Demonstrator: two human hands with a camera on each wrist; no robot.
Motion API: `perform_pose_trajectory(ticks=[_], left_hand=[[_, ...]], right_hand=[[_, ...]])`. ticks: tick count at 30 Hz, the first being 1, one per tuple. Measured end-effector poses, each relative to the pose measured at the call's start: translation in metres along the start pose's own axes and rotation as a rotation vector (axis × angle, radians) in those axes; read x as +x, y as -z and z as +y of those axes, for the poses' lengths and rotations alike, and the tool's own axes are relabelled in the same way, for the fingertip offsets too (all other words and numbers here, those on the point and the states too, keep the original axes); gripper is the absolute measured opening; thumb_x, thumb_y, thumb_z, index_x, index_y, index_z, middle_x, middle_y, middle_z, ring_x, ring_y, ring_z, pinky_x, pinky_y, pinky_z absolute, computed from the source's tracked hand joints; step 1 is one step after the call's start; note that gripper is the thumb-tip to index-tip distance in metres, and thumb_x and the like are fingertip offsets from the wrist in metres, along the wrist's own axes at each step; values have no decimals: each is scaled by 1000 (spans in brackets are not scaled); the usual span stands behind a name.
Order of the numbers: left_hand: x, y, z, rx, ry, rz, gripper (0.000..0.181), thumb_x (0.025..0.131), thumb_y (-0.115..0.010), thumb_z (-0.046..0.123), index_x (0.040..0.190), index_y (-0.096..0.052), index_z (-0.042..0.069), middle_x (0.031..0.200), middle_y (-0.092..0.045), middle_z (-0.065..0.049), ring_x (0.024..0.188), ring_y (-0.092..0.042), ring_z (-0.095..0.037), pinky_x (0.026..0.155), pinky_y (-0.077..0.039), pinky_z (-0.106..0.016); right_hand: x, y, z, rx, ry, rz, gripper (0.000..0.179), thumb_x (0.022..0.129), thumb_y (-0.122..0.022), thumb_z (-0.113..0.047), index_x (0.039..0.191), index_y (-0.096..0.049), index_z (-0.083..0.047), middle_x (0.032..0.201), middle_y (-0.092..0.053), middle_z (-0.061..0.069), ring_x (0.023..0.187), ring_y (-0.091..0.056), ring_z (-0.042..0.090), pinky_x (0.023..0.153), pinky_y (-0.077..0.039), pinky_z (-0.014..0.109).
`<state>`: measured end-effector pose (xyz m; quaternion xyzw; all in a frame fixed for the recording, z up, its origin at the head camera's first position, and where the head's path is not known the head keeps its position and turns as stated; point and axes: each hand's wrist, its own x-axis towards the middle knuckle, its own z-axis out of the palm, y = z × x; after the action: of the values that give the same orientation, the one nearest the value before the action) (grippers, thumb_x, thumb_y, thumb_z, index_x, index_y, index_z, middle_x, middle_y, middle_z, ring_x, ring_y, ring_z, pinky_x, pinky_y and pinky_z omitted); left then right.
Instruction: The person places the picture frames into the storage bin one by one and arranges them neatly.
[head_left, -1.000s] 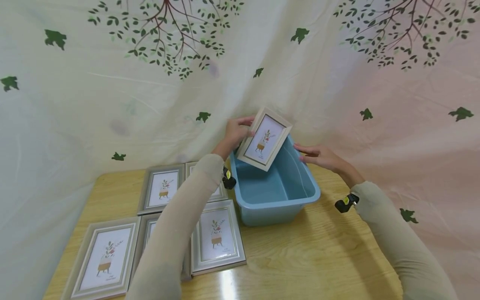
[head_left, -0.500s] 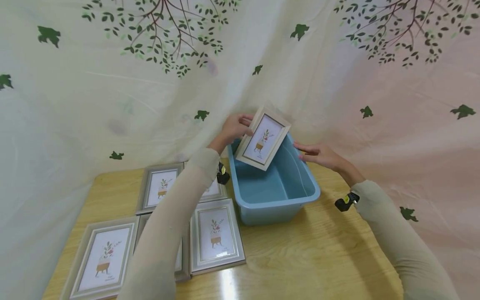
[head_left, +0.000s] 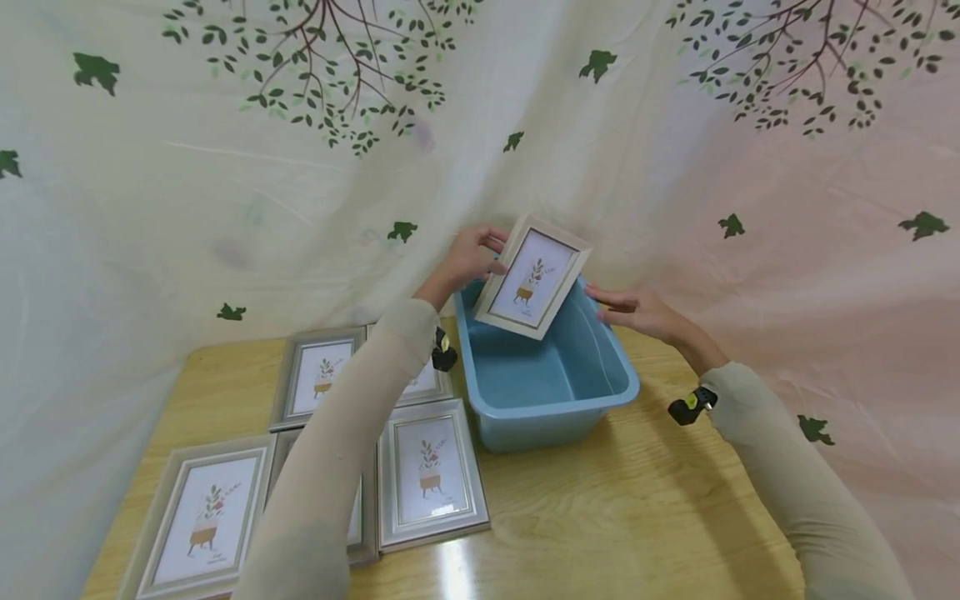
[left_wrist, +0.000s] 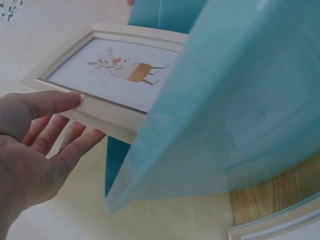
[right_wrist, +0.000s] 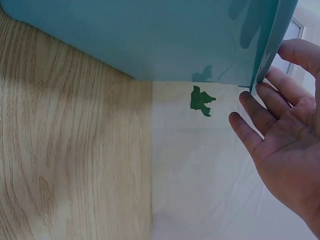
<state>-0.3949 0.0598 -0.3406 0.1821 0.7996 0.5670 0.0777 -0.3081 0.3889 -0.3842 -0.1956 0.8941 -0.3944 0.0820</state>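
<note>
My left hand [head_left: 474,257] pinches a cream picture frame [head_left: 531,279] by its left edge, thumb on the front and fingers behind. Tilted, the frame hangs over the back of a light blue plastic basin [head_left: 551,429], its lower end below the rim level. A potted-plant print [left_wrist: 130,70] shows in it in the left wrist view. Part of that frame is hidden by the basin wall [left_wrist: 235,100] there. My right hand [head_left: 645,315] touches the basin's right rim with its fingertips; in the right wrist view its fingers [right_wrist: 255,112] are loosely extended beside the rim.
Several silver-grey picture frames [head_left: 433,475] lie face up on the wooden table [head_left: 615,517], left of the basin. My left sleeve [head_left: 337,442] covers some of them. A pale curtain [head_left: 315,217] with printed leaves hangs right behind the table.
The held frame has shifted slightly right over the basin. My left forearm has moved a little left since a second ago. The right hand stays at the rim.
</note>
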Motion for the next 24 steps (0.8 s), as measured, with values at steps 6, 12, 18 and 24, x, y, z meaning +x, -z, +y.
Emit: perform_pose_trajectory(ticks=[6, 12, 18, 24], left_hand=[[0, 0, -8, -52, 16, -18, 50, 83, -72, -13, 130, -58, 0, 118, -62, -19, 97, -62, -25, 73, -60, -36], [1, 3, -16, -50, 72, -49, 51, 84, -71, -13, 129, -53, 1, 118, -60, -17, 100, -60, -25, 74, -58, -36], [1, 4, -24, -31, 97, -74, 51, 85, -71, -11, 130, -52, 2, 124, -61, -20, 106, -62, -29, 80, -59, -38], [0, 2, -25, 47, 99, -83, 47, 87, -71, -8, 131, -54, 0, 127, -63, -22, 114, -64, -34, 90, -61, -44]], right_hand=[[-1, 0, 0, 0, -17, -8, 55, 103, -61, -24, 155, -43, -15, 163, -35, 7, 151, -33, 36, 117, -37, 59], [-2, 1, 0, 13, -8, -14, 55, 103, -61, -23, 155, -42, -15, 163, -35, 7, 150, -34, 37, 116, -37, 60], [-2, 1, 1, 30, -8, -17, 55, 104, -61, -22, 155, -43, -16, 163, -35, 6, 151, -33, 34, 117, -38, 57], [-2, 1, 3, 24, -3, -26, 55, 104, -60, -22, 155, -42, -15, 163, -36, 6, 150, -36, 33, 115, -43, 50]])
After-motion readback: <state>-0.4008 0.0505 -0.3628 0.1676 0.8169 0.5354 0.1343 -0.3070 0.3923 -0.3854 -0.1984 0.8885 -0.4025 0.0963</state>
